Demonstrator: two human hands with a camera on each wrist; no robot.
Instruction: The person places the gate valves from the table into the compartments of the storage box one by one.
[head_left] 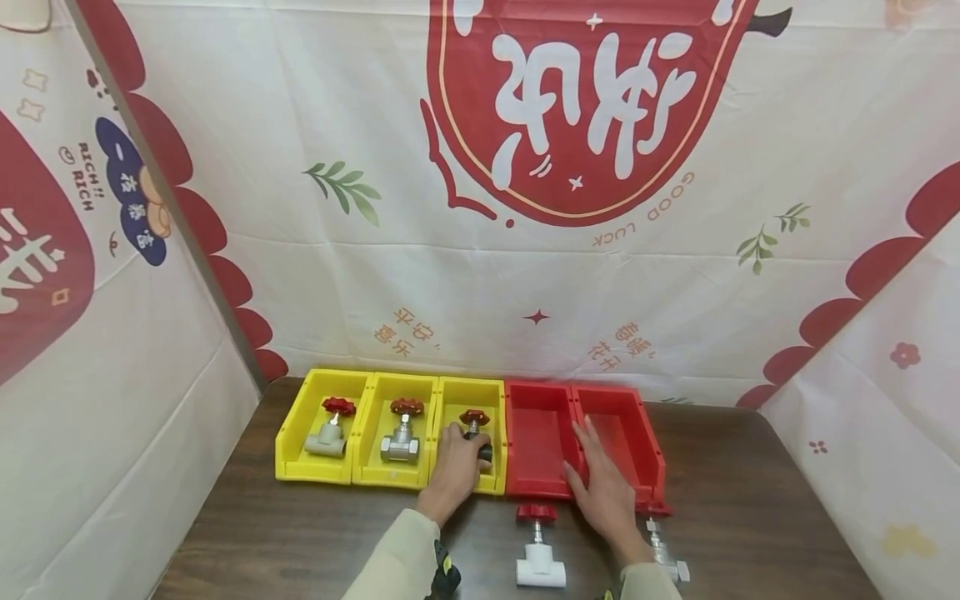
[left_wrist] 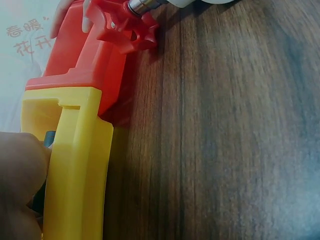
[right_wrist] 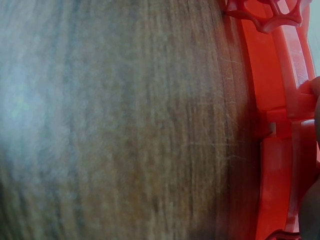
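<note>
My left hand (head_left: 454, 467) reaches into the third yellow bin (head_left: 492, 400) and grips the black body of a valve (head_left: 486, 452) with a brownish-red handwheel at its top. In the left wrist view, dark bits of that valve (left_wrist: 49, 138) show beside the fingers, behind the bin's yellow front. My right hand (head_left: 606, 492) rests at the divider between two red bins, fingers extended and spread, holding nothing. In front of the red bins, a white valve (head_left: 540, 567) with a red handwheel lies on the table. A metal valve (head_left: 663, 550) lies partly behind the right wrist.
Two more yellow bins stand at the left, holding a grey valve (head_left: 327, 439) and a silver valve (head_left: 401, 448). The left red bin (head_left: 537, 442) and right red bin (head_left: 651, 442) adjoin the yellow row. Behind the wooden table (head_left: 720, 467) hangs a printed cloth (head_left: 480, 275).
</note>
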